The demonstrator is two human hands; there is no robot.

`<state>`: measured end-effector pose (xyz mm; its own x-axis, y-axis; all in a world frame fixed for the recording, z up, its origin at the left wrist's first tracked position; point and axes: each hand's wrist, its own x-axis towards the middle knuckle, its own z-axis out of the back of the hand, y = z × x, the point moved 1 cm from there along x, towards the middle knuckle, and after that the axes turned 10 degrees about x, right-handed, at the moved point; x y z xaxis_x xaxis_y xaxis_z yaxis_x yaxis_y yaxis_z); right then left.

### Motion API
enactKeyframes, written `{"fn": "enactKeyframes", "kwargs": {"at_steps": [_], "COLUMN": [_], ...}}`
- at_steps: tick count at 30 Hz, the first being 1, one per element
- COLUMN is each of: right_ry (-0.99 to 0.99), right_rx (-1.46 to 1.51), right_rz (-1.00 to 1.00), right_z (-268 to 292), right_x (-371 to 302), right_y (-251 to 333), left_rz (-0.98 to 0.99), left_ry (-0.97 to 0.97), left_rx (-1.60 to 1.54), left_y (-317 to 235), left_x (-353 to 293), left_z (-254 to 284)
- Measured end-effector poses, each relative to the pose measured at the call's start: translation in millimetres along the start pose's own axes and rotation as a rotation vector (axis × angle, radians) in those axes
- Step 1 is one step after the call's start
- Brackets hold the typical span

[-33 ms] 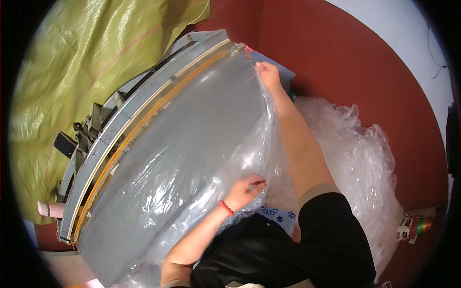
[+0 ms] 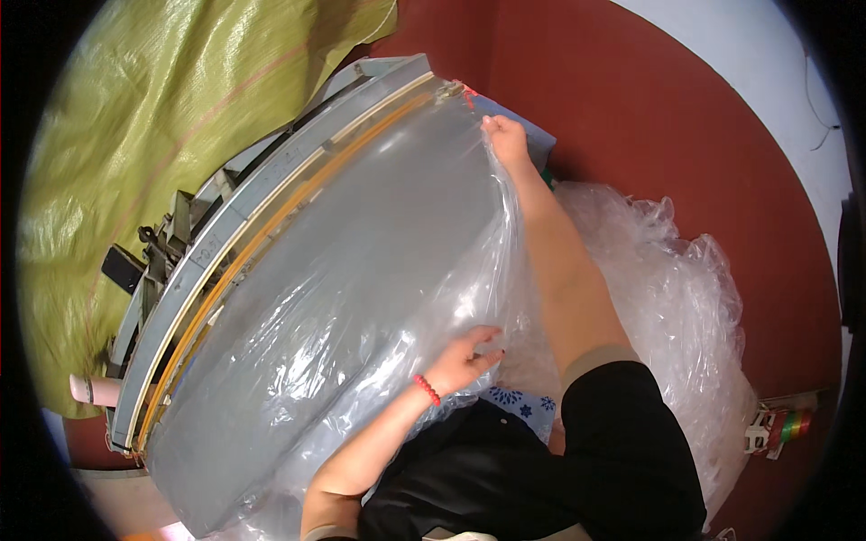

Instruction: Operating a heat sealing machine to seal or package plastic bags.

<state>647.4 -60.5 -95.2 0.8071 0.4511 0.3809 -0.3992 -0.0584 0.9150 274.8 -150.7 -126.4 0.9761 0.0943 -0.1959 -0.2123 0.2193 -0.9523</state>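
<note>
A wide sheet of clear plastic film (image 2: 361, 243) lies over a grey surface alongside a long metal machine bar (image 2: 212, 239). At the far end, my right hand (image 2: 507, 142) is closed, pinching the film's gathered edge between thumb and fingers. Nearer my body, my left hand (image 2: 462, 362), with a red bead bracelet (image 2: 427, 389) at its wrist, hovers over or rests lightly on the film. Its fingers and thumb are apart, and nothing shows between them. Whether it touches the film I cannot tell.
A large heap of crumpled clear film (image 2: 658, 316) lies on the right. Yellow woven sheeting (image 2: 180, 108) covers the area behind the bar. A pink roller end (image 2: 95, 391) juts out at the bar's near left. Rainbow-coloured tape (image 2: 794, 425) sits at the far right.
My left hand's fingers have spread a little, the thumb moving away from the fingertips. My right hand stays on the film's edge almost unmoved.
</note>
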Motion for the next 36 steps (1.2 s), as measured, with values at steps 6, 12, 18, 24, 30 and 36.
{"fn": "enactKeyframes", "kwargs": {"at_steps": [6,12,18,24,30,36], "right_ry": [-0.019,0.007,0.071,0.108,0.073,0.114], "right_rx": [-0.020,0.054,0.111,0.169,0.206,0.216], "right_rz": [-0.023,0.065,-0.009,-0.054,0.012,-0.030], "right_z": [-3,-5,3,3,11,-1], "right_x": [-6,-7,-2,-3,-2,-14], "right_y": [6,8,7,6,1,26], "left_rz": [0.099,0.239,-0.497,-0.721,-0.436,-0.522], "left_ry": [-0.370,0.190,0.117,0.678,-0.749,-0.022], "left_rx": [0.675,-0.236,0.092,-0.730,-1.046,-0.991], "left_y": [47,65,-76,-86,-50,-9], "left_x": [-2,-9,-65,-177,-202,-234], "left_z": [4,-4,31,110,97,80]}}
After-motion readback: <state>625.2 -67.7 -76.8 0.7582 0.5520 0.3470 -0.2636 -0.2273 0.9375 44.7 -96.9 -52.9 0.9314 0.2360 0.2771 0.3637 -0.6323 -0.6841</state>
